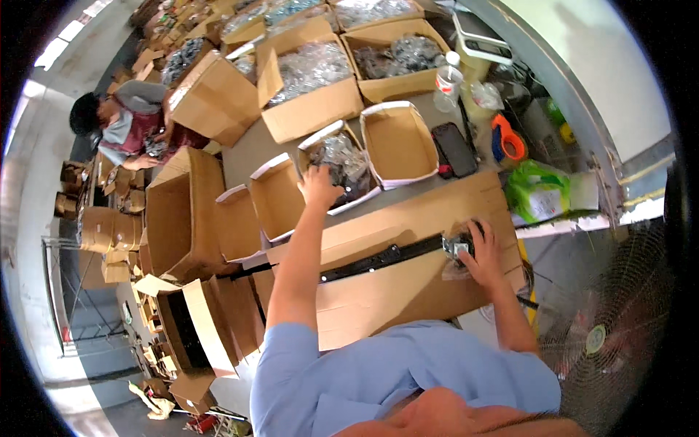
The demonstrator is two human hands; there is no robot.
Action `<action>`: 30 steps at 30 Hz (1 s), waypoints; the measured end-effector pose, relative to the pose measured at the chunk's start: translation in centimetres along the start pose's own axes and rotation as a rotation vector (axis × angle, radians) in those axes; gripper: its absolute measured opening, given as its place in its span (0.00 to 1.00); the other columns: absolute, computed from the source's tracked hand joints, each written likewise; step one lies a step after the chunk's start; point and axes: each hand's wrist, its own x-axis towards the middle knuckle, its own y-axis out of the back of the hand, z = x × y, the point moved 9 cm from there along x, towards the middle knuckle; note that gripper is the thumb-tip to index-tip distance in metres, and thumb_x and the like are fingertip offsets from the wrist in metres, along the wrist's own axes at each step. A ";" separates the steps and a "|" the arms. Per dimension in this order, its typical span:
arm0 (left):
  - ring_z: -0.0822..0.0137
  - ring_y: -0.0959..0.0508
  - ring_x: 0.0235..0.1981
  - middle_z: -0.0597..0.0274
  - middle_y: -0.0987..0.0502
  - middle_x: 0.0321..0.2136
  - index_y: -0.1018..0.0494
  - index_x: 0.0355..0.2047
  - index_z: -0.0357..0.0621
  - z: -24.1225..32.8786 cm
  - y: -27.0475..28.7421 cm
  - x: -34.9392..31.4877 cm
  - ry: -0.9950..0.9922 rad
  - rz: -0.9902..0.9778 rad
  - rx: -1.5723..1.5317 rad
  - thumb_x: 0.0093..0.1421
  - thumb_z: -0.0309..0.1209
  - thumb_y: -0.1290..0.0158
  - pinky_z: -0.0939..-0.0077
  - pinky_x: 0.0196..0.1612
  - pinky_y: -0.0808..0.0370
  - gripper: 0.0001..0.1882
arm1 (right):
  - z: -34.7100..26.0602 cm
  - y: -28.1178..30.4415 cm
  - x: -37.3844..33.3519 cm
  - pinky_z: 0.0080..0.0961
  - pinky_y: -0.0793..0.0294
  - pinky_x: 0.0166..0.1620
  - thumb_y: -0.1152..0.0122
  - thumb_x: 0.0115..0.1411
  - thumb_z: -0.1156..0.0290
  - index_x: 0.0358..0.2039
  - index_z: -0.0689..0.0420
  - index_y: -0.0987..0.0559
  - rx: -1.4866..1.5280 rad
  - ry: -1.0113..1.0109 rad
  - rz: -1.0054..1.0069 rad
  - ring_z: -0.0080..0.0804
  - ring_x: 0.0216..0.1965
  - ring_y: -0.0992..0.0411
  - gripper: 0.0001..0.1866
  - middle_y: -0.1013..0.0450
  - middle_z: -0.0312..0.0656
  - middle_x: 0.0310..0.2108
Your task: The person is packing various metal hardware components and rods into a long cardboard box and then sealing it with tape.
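Bag (457, 249) right of frame centre on cardboard (397, 295), just left of right hand (486, 255), long axis roughly up-down frame; right hand nearer, fingers parted at edge, cannot tell if gripping. Left hand (320, 188) mid-frame, at bagged parts (346, 162) in box (356, 204), fingers bent, grip unclear.

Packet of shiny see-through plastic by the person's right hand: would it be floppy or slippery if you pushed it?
The packet would probably feel floppy at its edges, where the clear wrap looks crinkled. It may slide easily, since smooth-looking plastic lies on flat cardboard. The dark contents could make its middle firmer.
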 end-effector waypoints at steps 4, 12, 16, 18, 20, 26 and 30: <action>0.51 0.33 0.46 0.53 0.33 0.40 0.32 0.37 0.45 2.0 3.0 -1.6 -0.185 0.226 -0.127 0.37 0.31 0.39 0.58 0.48 0.33 0.24 | -1.9 1.9 0.7 0.50 0.51 0.61 0.38 0.49 0.50 0.58 0.48 0.37 -0.118 0.004 -0.009 0.55 0.61 0.51 0.37 0.52 0.48 0.62; 0.52 0.31 0.39 0.50 0.35 0.39 0.36 0.33 0.40 3.3 7.3 -7.5 -0.206 0.593 -0.504 0.40 0.26 0.39 0.62 0.43 0.31 0.21 | -0.7 -1.2 0.1 0.54 0.48 0.60 0.39 0.49 0.54 0.60 0.47 0.39 -0.264 -0.009 -0.076 0.59 0.62 0.54 0.38 0.55 0.45 0.64; 0.72 0.32 0.37 0.63 0.37 0.40 0.41 0.34 0.45 5.1 2.5 -11.1 0.010 0.426 -1.602 0.54 0.21 0.45 0.77 0.35 0.27 0.14 | 0.1 -1.5 -0.1 0.54 0.46 0.59 0.44 0.55 0.58 0.63 0.46 0.44 -0.268 -0.051 -0.082 0.58 0.62 0.54 0.36 0.56 0.41 0.66; 0.73 0.32 0.37 0.62 0.35 0.42 0.40 0.34 0.45 7.8 -2.5 -13.5 -0.005 0.178 -1.683 0.56 0.20 0.47 0.80 0.33 0.26 0.13 | 0.2 -1.6 -0.1 0.53 0.46 0.59 0.45 0.56 0.58 0.63 0.46 0.44 -0.294 -0.039 -0.074 0.58 0.62 0.54 0.35 0.55 0.40 0.66; 0.69 0.33 0.44 0.61 0.32 0.42 0.37 0.32 0.46 10.2 -7.3 -16.5 -0.025 0.028 -1.682 0.57 0.20 0.49 0.73 0.47 0.32 0.09 | -0.2 -1.6 0.2 0.53 0.45 0.59 0.46 0.57 0.58 0.63 0.46 0.44 -0.321 -0.019 -0.070 0.58 0.62 0.53 0.34 0.55 0.38 0.66; 0.51 0.35 0.53 0.52 0.37 0.54 0.33 0.39 0.44 16.9 -4.9 -21.5 -0.614 0.101 -0.848 0.51 0.21 0.47 0.61 0.54 0.37 0.14 | -0.5 -1.6 0.4 0.54 0.44 0.58 0.48 0.59 0.58 0.63 0.45 0.44 -0.332 -0.003 -0.111 0.58 0.61 0.52 0.32 0.55 0.36 0.66; 0.48 0.41 0.58 0.51 0.41 0.58 0.33 0.45 0.44 18.2 -5.4 -22.1 -0.680 0.073 -0.249 0.50 0.30 0.45 0.43 0.56 0.44 0.21 | -0.8 -1.5 0.6 0.55 0.45 0.59 0.47 0.58 0.59 0.63 0.43 0.44 -0.346 -0.035 -0.154 0.59 0.61 0.53 0.32 0.56 0.36 0.66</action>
